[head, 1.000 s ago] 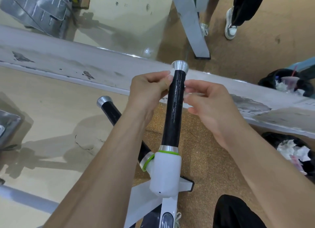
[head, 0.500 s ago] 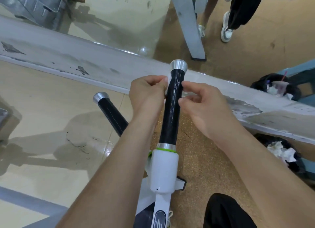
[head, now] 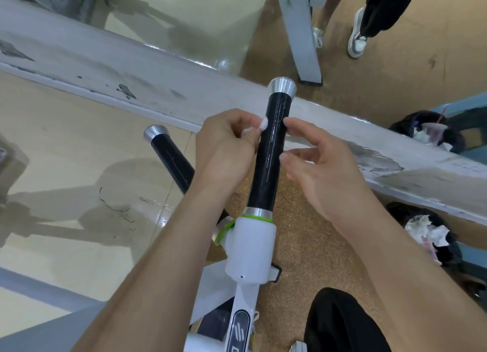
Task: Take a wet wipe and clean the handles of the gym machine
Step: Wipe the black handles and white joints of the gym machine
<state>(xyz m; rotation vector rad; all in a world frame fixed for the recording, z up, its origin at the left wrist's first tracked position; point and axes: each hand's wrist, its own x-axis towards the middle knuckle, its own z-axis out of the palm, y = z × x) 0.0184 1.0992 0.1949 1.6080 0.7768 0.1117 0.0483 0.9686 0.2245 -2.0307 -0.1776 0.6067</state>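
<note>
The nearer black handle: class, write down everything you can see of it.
The black handle is a glossy, streaked tube, standing nearly upright. A flared silver end cap tops it; a silver collar and green ring join it to a white housing. The left hand pinches a white wet wipe against its left side; fingers of the right hand touch its right side.

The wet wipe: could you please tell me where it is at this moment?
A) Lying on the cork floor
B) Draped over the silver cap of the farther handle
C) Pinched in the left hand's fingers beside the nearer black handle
C: the white wet wipe shows between the fingers of the left hand, right at the left edge of the nearer black handle.
</note>
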